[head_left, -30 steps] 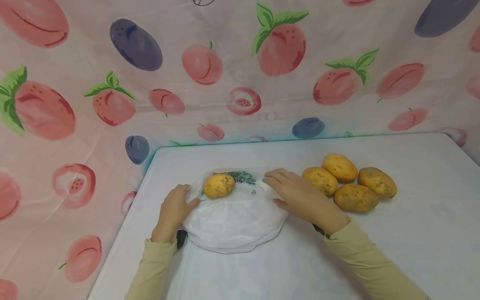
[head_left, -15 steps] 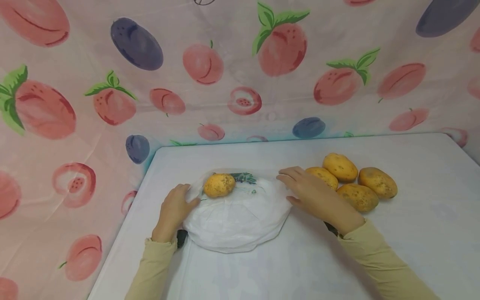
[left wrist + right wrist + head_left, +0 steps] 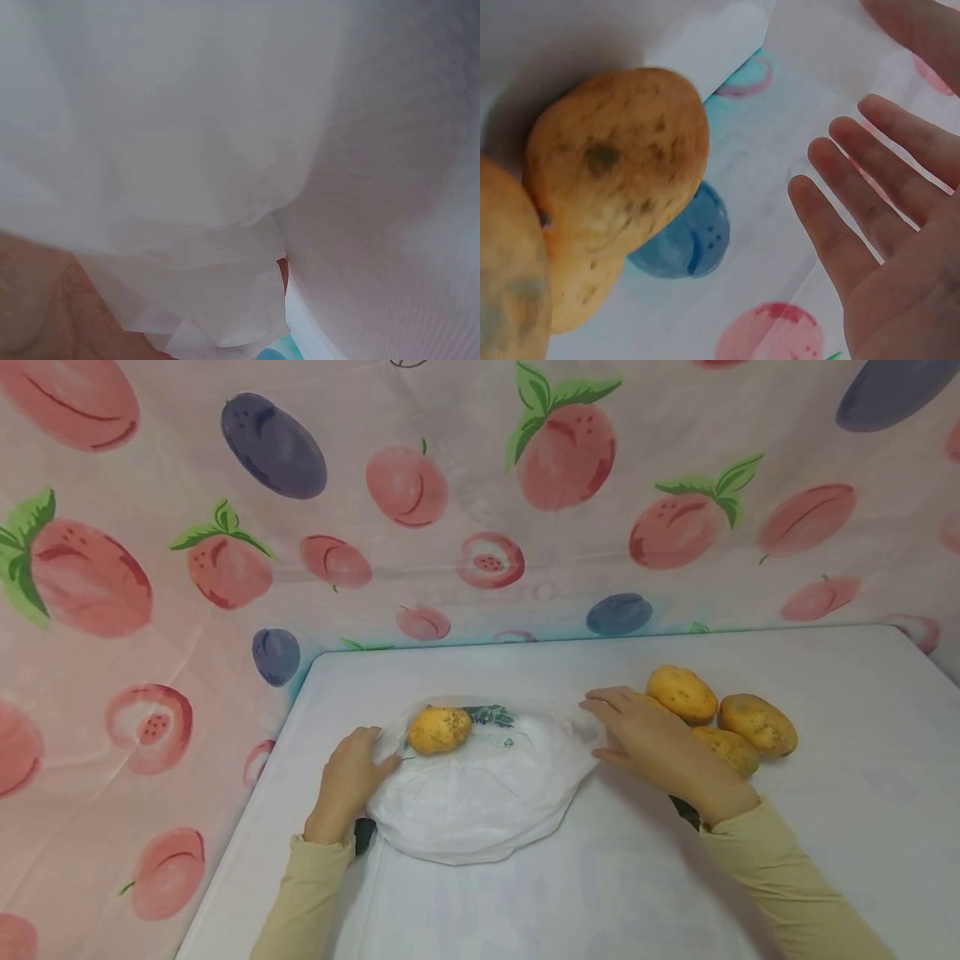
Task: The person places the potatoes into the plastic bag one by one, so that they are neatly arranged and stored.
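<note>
A white, translucent plastic bag with green print lies flat, a single potato on it near its far edge. My left hand holds the bag's left side between thumb and curved fingers. Bag film fills most of the left wrist view and covers much of that hand. On the other side, my right hand is at the bag's right edge, its thumb touching the film. The right wrist view shows this hand's straight, spread fingers. Several potatoes lie beside it, partly hidden behind it.
The white-covered table stretches to the right and toward me. Behind it and along the left hangs a fruit-patterned cloth, meeting the table's far edge.
My right hand has moved rightward, toward the group of potatoes, and the bag's right edge has spread out with it. The left hand and the single potato have stayed in place.
</note>
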